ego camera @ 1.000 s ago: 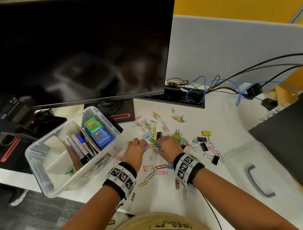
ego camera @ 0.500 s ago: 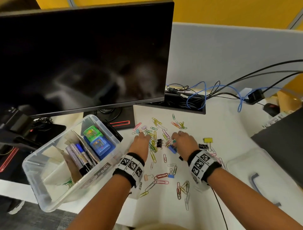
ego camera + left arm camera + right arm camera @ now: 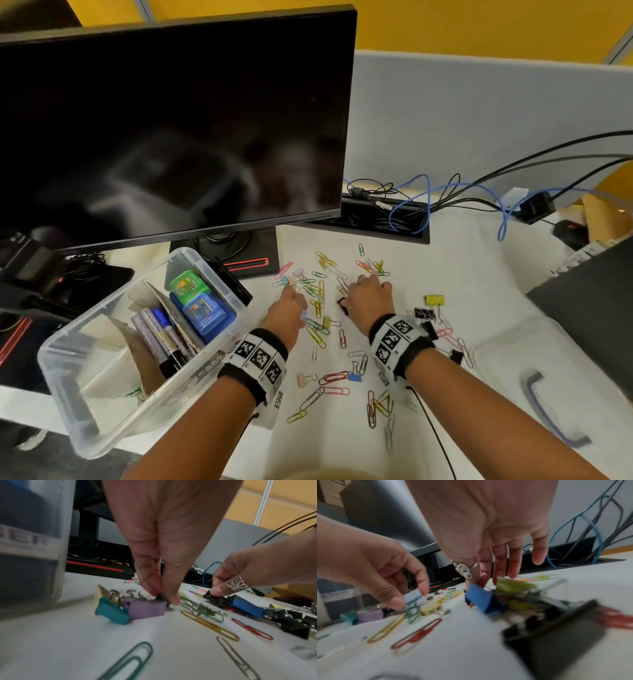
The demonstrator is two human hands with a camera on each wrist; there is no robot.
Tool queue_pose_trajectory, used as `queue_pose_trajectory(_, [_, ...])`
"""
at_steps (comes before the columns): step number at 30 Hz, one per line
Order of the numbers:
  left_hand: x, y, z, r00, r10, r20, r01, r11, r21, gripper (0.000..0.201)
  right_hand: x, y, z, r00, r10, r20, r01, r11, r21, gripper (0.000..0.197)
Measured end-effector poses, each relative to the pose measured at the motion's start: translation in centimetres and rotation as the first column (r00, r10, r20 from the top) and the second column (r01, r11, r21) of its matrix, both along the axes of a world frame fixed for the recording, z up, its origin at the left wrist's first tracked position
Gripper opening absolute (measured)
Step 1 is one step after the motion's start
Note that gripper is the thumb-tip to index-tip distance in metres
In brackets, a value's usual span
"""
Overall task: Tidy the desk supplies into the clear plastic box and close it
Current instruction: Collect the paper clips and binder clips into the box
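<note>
Coloured paper clips and binder clips lie scattered on the white desk. The clear plastic box stands open at the left with markers and small blue and green cases inside. Its lid lies flat at the right. My left hand reaches down among the clips; its thumb and forefinger pinch a small dark clip just behind a purple binder clip. Beside it, my right hand pinches a black binder clip. A blue binder clip lies under the right palm.
A large black monitor stands behind the box, its base near the clips. A cable tray with blue and black cables runs along the back. A dark panel sits at the right edge. More binder clips lie right of my hands.
Both hands have moved away from me across the clips, toward the monitor base. Several clips now lie behind my wrists.
</note>
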State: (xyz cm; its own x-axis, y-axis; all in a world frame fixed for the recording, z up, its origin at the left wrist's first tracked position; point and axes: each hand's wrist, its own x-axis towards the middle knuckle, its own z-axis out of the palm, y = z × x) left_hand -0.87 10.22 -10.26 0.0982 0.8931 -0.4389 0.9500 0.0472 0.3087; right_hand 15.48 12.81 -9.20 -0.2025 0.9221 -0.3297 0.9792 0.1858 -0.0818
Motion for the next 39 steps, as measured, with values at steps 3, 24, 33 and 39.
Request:
queue_pose_trajectory(3, [-0.3,-0.5,0.1,1.000,-0.015,-0.018,0.016,0.999,0.036,0.034,2.0,0.1,0.3,0.998,-0.008,0.069,0.008,1.000,-0.003,0.030])
queue_pose_trajectory(24, [0.5,-0.9,2.0,0.932,-0.127,-0.340,0.162,0.984,0.079,0.055,1.5,-0.4,-0.1,0.992,0.105,-0.063,-0.103,0.994,0.032,0.030])
queue_pose_trajectory(33, [-0.9,-1.8,1.7,0.904,-0.146,-0.402,0.137,0.989,-0.052,0.054,-3.5,4.7,-1.3,0.947,0.029,-0.321,-0.111,0.964,-0.241,0.055])
queue_pose_trajectory(39, [-1.0,-0.8,2.5,0.957,-0.122,-0.263,0.136,0.990,0.033,0.061,-2.3,1.2,-0.7,0.924,0.344,-0.170,-0.381,0.872,-0.308,0.055])
